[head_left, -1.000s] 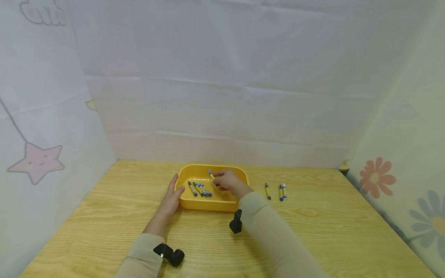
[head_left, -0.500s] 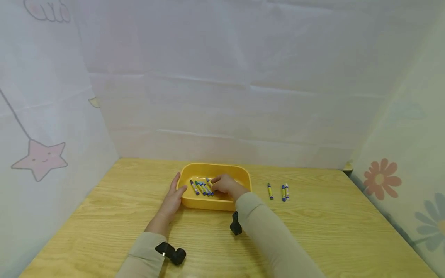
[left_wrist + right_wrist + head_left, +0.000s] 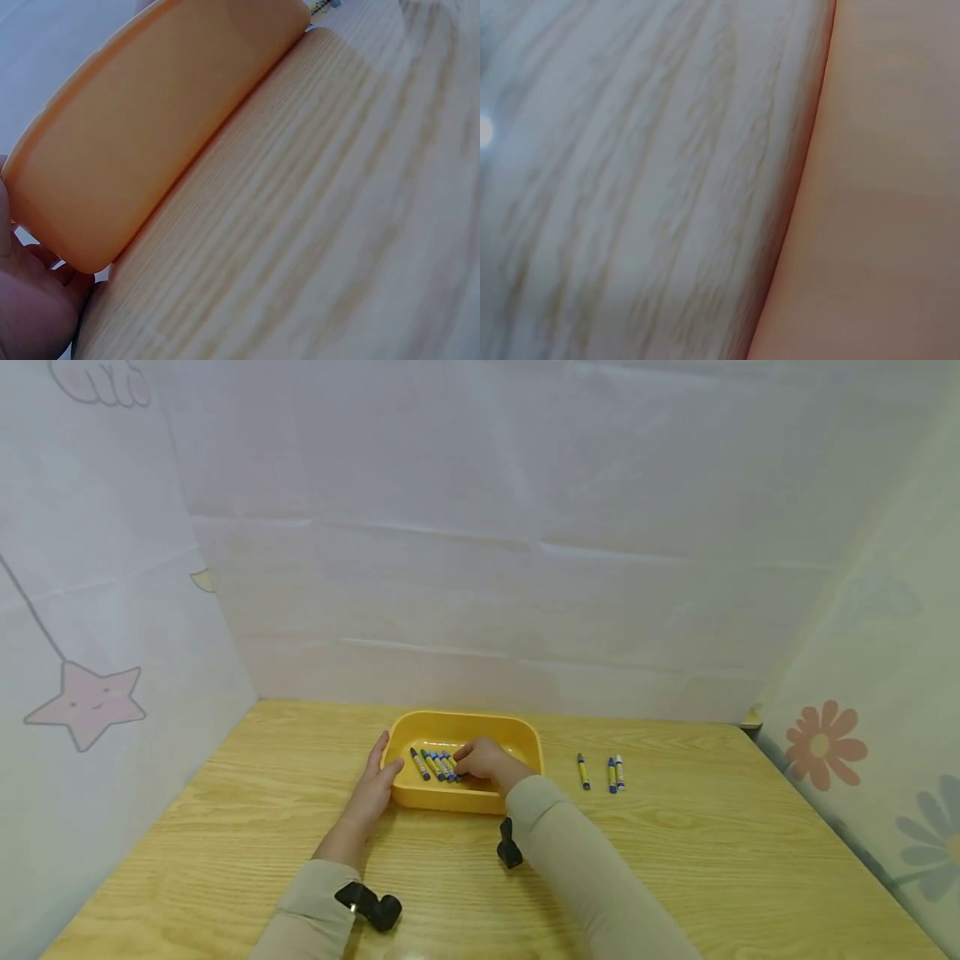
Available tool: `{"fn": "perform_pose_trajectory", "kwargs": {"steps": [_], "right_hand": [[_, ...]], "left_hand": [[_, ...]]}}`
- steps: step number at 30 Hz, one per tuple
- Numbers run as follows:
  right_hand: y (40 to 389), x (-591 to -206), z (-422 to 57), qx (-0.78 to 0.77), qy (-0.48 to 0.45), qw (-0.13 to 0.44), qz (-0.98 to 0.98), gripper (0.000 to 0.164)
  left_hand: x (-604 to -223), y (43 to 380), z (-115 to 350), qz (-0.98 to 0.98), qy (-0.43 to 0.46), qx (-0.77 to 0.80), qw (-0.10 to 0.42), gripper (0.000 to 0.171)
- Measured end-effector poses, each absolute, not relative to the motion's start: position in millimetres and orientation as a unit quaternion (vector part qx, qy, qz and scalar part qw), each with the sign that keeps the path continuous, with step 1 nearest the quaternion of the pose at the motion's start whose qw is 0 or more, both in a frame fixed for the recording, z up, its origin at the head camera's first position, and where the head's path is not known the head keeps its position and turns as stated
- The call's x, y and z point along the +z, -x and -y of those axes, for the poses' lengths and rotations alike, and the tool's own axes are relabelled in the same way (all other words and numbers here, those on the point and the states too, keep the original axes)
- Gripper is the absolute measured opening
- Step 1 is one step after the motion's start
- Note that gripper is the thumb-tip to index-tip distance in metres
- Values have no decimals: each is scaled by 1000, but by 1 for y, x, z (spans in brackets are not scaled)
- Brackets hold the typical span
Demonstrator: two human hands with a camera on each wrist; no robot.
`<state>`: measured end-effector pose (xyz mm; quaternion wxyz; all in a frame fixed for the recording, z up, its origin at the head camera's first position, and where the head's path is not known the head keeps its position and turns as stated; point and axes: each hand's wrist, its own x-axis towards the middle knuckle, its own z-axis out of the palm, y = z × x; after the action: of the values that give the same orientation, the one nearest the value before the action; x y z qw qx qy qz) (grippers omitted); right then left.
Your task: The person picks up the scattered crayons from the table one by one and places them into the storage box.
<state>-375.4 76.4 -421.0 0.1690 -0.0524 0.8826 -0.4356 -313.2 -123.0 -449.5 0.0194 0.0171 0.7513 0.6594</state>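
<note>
A yellow plastic tray (image 3: 450, 799) sits on the wooden table in the head view. My left hand (image 3: 371, 795) grips its left end, thumb over the rim and fingers along the outside. In the left wrist view, that hand (image 3: 37, 311) curls its fingers around the tray's corner. Inside the tray, several crayons (image 3: 431, 766) with blue-and-yellow wrappers lie side by side. My right hand (image 3: 491, 762) reaches in over the front wall and pinches a crayon (image 3: 451, 759) at the right end of this row; the fingers partly hide it. Only table and tray wall (image 3: 877, 187) fill the right wrist view.
To the right of the tray, a crayon (image 3: 583, 772) lies alone on the wooden table (image 3: 712, 843). Farther right, a dark-tipped crayon (image 3: 612, 776) and a white-tipped crayon (image 3: 620, 772) lie close together. A pale cloth wall (image 3: 480, 610) stands behind the table.
My right hand has lowered the crayon from above the tray's floor down beside the row of crayons. The left hand keeps its grip on the tray.
</note>
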Motion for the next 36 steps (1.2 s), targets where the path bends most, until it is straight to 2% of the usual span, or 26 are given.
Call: {"fn": "perform_pose_trajectory", "kwargs": {"steps": [19,36], "right_hand": [[374,-395,-99,-482,56,139,-863,38],[383,-356,-169,-501,30,92,-860,45]], "left_hand": [[-451,315,126,-753,-21,657,22,65],[-446,316,137,-755,-18,655,22,67]]}}
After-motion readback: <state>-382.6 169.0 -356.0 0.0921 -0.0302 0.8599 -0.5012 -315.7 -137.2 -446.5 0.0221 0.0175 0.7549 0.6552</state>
